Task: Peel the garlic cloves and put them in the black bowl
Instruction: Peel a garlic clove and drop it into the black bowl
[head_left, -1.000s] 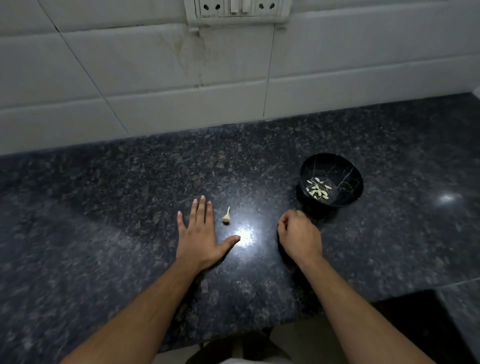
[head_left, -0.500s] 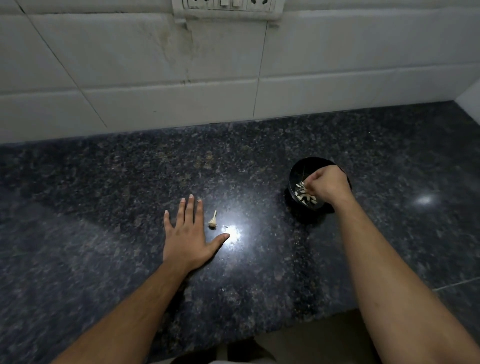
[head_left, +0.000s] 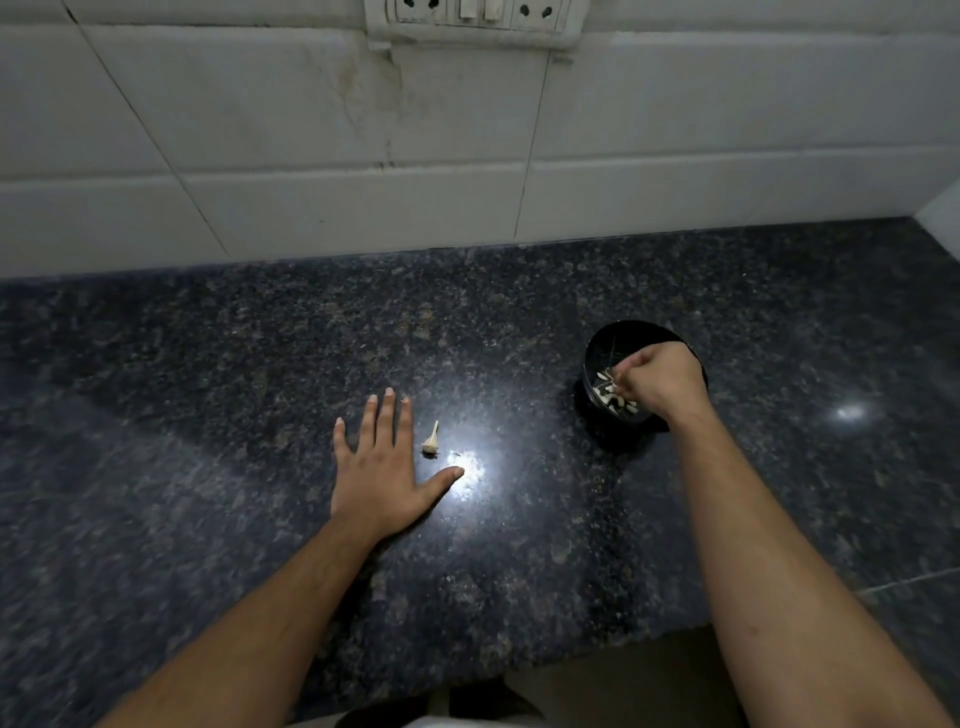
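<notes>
Curled fingers of the right hand (head_left: 662, 384) hang over the black bowl (head_left: 618, 338), bunched as if pinching something, though whether a clove sits between them I cannot tell. Pale peeled cloves (head_left: 613, 400) lie in the bowl's bottom. This looks like the drop-off step. The left hand (head_left: 382, 470) lies flat and spread on the dark stone counter (head_left: 208, 415), holding nothing, just beside a bare garlic stem (head_left: 431, 440). No unpeeled clove shows, so the peeling seems near its end; next, likely, the right hand lets go and lifts away. No readable writing or brand appears, not even on the wall sockets (head_left: 467, 15).
</notes>
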